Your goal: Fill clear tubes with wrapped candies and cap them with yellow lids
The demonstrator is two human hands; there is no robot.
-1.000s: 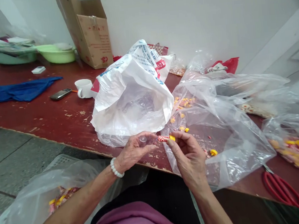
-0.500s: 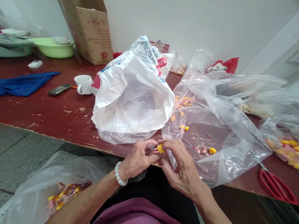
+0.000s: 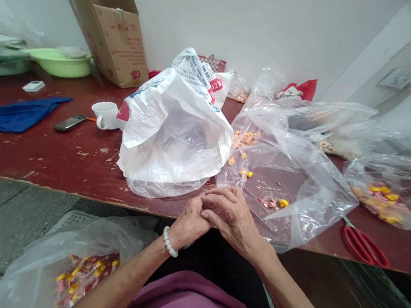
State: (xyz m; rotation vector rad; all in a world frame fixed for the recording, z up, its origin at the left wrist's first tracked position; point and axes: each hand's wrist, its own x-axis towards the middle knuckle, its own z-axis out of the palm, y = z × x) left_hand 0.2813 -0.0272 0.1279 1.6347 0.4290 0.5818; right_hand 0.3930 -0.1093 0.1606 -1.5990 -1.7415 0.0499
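Observation:
My left hand [image 3: 193, 222], with a pale bead bracelet [image 3: 169, 242] at the wrist, is closed at the table's front edge. Curled over its fingertips is my right hand [image 3: 230, 216], and the two touch. Whatever lies between them is hidden by the fingers. Just beyond, a white plastic bag [image 3: 170, 123] with a clear liner stands wide open. To the right, a clear plastic sheet [image 3: 313, 197] bears yellow caps [image 3: 283, 203] and small pink bits [image 3: 269, 203]. At the lower left, a clear bag [image 3: 25, 270] holds several yellow-capped pieces [image 3: 82, 275].
Red-handled scissors [image 3: 364, 245] lie at the right front edge, near a bag of yellow and pink pieces [image 3: 385, 200]. A white cup [image 3: 105, 115], a phone [image 3: 70, 123], blue cloth [image 3: 15, 115], green basin [image 3: 61, 63] and cardboard box [image 3: 120, 46] stand or lie leftward on the red table [image 3: 58, 162].
My hands have come together, and the small clear piece with a yellow cap seen between them earlier is now hidden. The view has shifted slightly to the right.

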